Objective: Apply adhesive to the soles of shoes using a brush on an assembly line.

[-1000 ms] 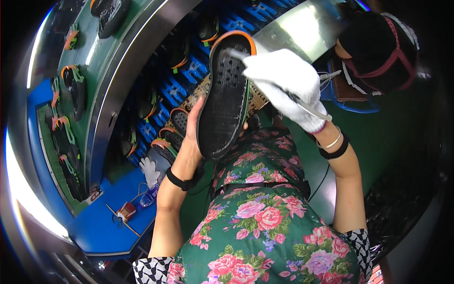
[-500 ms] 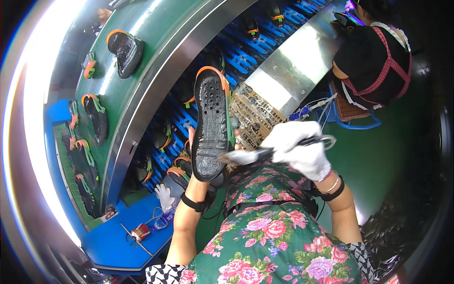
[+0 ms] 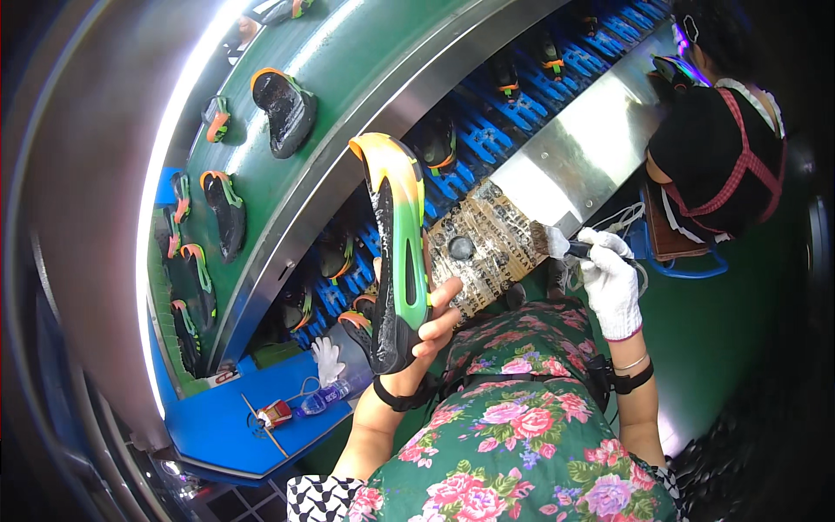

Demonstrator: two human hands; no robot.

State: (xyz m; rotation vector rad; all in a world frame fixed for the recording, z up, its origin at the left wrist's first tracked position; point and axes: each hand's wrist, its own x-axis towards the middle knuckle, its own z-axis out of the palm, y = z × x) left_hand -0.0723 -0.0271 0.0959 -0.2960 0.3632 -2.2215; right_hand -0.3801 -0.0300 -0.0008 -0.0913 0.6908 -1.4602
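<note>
My bare left hand [image 3: 437,320] grips a shoe sole [image 3: 407,230] near its heel, the fingers wrapped round its edge. The sole stands nearly upright, with its orange, yellow and green side wall toward me and a strip of wet-looking black surface at its left edge. My right hand [image 3: 613,291], in a white knitted glove, is closed round the dark handle of a brush [image 3: 555,243]. The brush's bristles are at the right edge of a tape-covered ledge [image 3: 497,283], apart from the sole; whether they touch the ledge I cannot tell. On the ledge sits a small round dish [image 3: 461,248].
A green conveyor belt [image 3: 344,48] carries several soles on the left. Beneath its metal rail, blue racks [image 3: 487,143] hold more. A blue table [image 3: 222,431] bears a glove [image 3: 328,360], a bottle [image 3: 322,398] and a red box [image 3: 276,414]. Another person [image 3: 718,161] sits at the far right.
My left hand has turned the sole from its flat black face to its coloured side. My right hand has drawn the brush off the sole, rightward to the ledge's edge. The whole view has shifted.
</note>
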